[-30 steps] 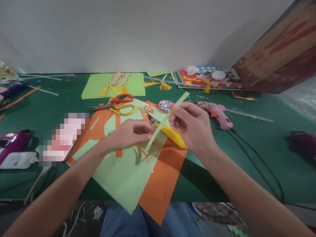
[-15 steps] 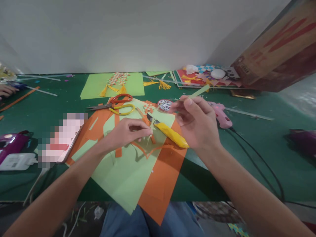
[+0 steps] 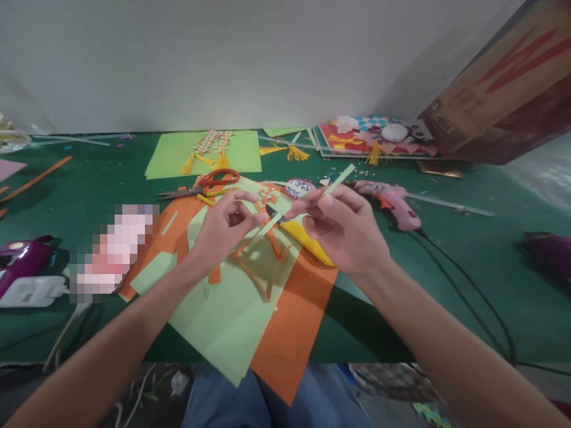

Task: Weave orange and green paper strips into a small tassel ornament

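My right hand (image 3: pixel 352 229) is pinched around a narrow light green paper strip (image 3: pixel 341 178) that sticks out up and to the right. Facing it, my left hand (image 3: pixel 225 226) has thumb and forefinger closed at the end of another pale green strip portion (image 3: pixel 270 224); whether both belong to one strip is hidden. Folded orange paper strips (image 3: pixel 263 288) lie under the hands, over light green sheets (image 3: pixel 214 333) and orange sheets (image 3: pixel 285 356). A yellow cutter knife (image 3: pixel 312 242) lies partly behind my right hand. Scissors (image 3: pixel 182 192) with red and yellow handles rest beyond my left hand.
A pink glue gun (image 3: pixel 399 208) with a black cord lies at right. A phone (image 3: pixel 113 249) and white charger (image 3: pixel 33 292) are at left. Woven pieces with yellow tassels (image 3: pixel 223 160) sit on a green sheet at the back. A large paper bag (image 3: pixel 504 89) stands at back right.
My right hand has moved left and slightly down, closer to my left hand. My left hand has shifted slightly up and left. The other person's hand at far left is out of view.
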`<state>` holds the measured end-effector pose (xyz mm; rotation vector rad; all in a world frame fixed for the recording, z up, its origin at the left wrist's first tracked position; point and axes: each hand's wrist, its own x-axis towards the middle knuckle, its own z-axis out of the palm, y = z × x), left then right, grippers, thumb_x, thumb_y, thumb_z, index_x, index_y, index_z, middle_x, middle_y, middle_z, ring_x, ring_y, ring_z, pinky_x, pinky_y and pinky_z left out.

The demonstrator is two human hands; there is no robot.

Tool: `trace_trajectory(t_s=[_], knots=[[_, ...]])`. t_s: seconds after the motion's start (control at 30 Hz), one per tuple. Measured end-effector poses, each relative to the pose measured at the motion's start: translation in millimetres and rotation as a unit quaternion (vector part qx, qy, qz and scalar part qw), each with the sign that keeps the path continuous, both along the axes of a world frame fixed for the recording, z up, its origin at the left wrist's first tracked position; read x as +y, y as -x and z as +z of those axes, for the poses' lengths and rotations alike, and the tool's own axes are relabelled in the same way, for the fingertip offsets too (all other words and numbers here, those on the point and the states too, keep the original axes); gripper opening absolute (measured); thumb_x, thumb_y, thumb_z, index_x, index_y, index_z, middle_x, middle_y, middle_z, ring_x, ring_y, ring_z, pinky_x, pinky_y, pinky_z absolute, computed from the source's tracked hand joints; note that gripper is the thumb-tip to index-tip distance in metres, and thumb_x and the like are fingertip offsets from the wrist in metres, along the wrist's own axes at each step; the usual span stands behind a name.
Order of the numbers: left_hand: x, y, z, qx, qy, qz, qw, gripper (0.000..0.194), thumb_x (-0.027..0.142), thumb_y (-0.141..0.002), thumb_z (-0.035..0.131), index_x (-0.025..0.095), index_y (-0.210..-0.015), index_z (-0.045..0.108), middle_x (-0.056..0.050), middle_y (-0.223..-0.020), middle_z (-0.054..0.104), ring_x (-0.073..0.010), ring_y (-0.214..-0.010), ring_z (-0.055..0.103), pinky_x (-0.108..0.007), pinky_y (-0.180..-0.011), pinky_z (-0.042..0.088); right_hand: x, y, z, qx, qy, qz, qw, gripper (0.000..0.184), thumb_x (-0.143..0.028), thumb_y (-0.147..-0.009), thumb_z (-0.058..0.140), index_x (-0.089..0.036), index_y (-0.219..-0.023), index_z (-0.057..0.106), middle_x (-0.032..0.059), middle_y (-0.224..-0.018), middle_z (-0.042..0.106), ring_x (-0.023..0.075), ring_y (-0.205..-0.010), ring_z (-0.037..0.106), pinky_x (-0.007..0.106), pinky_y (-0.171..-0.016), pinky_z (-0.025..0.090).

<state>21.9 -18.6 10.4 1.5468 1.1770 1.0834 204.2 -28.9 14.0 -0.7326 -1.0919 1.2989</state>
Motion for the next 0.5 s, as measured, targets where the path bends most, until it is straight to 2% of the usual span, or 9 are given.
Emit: trace_trajectory(t_s=[0.03, 0.1, 0.17, 0.33, 0.43, 0.5], knots=[[-0.8, 0.2, -0.2, 0.003, -0.029, 0.013, 0.999, 0.018, 0.027, -0.076, 0.068, 0.020, -0.081, 0.052, 0.007, -0.057, 0.046, -0.0064, -0.047, 0.039, -0.021, -0.045, 0.030, 0.0, 0.0, 0.0, -0.002, 0.003, 0.001, 1.000, 0.016, -0.038, -0.068, 0.076, -0.026, -0.067, 0.065, -0.0010, -0.069, 0.070, 0.0189, -0.068, 0.069, 0.024, -0.040, 0.037], [-1.1, 1.2, -0.7, -0.002, -0.081, 0.053, 0.995, 0.025, 0.026, -0.075, 0.070, 0.020, -0.071, 0.046, 0.007, -0.057, 0.044, -0.0060, -0.049, 0.040, -0.020, -0.047, 0.031, 0.0, 0.2, 0.4, -0.006, 0.012, 0.006, 1.000, 0.018, -0.038, -0.067, 0.077, -0.026, -0.066, 0.064, -0.0008, -0.069, 0.069, 0.0190, -0.068, 0.069, 0.024, -0.040, 0.037], [0.4, 2.9, -1.2, -0.010, -0.104, 0.076, 0.992, 0.029, 0.023, -0.071, 0.073, 0.020, -0.072, 0.044, 0.008, -0.058, 0.044, -0.0060, -0.050, 0.042, -0.020, -0.048, 0.033, -0.3, 0.7, 1.0, -0.012, 0.021, 0.015, 1.000, 0.020, -0.039, -0.066, 0.077, -0.025, -0.065, 0.063, -0.0006, -0.070, 0.070, 0.0188, -0.067, 0.068, 0.025, -0.040, 0.037], [5.2, 7.1, -6.4, 0.025, -0.087, 0.022, 0.996, 0.027, 0.027, -0.071, 0.074, 0.021, -0.094, 0.060, 0.007, -0.059, 0.047, -0.0081, -0.052, 0.044, -0.021, -0.050, 0.036, -2.4, 2.4, 1.1, -0.026, 0.030, 0.055, 0.998, 0.023, -0.042, -0.064, 0.078, -0.025, -0.063, 0.063, -0.0007, -0.067, 0.069, 0.0179, -0.061, 0.067, 0.025, -0.040, 0.037], [5.8, 8.0, -9.7, 0.067, -0.086, 0.040, 0.993, 0.012, 0.030, -0.077, 0.068, 0.021, -0.084, 0.066, 0.005, -0.059, 0.049, -0.0083, -0.052, 0.042, -0.022, -0.050, 0.035, -3.2, 2.2, 0.5, -0.021, 0.025, 0.080, 0.996, 0.024, -0.042, -0.064, 0.078, -0.024, -0.063, 0.063, -0.0003, -0.067, 0.069, 0.0178, -0.060, 0.067, 0.025, -0.040, 0.037], [5.7, 7.9, -9.9, 0.090, -0.097, 0.057, 0.990, 0.012, 0.029, -0.081, 0.062, 0.019, -0.075, 0.067, 0.003, -0.063, 0.055, -0.0091, -0.055, 0.045, -0.023, -0.051, 0.035, -3.3, 1.2, 0.8, -0.017, 0.021, 0.088, 0.996, 0.024, -0.046, -0.066, 0.076, -0.024, -0.065, 0.065, 0.0006, -0.068, 0.069, 0.0185, -0.062, 0.067, 0.025, -0.040, 0.038]])
